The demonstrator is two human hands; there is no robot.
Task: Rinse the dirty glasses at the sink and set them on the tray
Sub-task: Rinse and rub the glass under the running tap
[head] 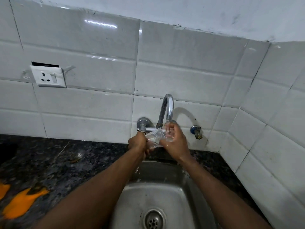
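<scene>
1. Roughly midway, I judge: a clear glass [154, 138] lies tilted under the tap spout [168, 111], above the steel sink's [189, 195] far edge. The left hand [137, 143] grips its base and the right hand [175, 143] holds its mouth end.
2. Left to do: setting it on the tray, which is not in view.
3. Room: the tiled wall [165, 71] is close behind, and the granite counter [49, 162] stretches left.

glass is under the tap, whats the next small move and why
Probably rotate the glass slightly under the tap: the left hand grips its base, the right hand holds its rim end, and water seems to hit only that end.
</scene>
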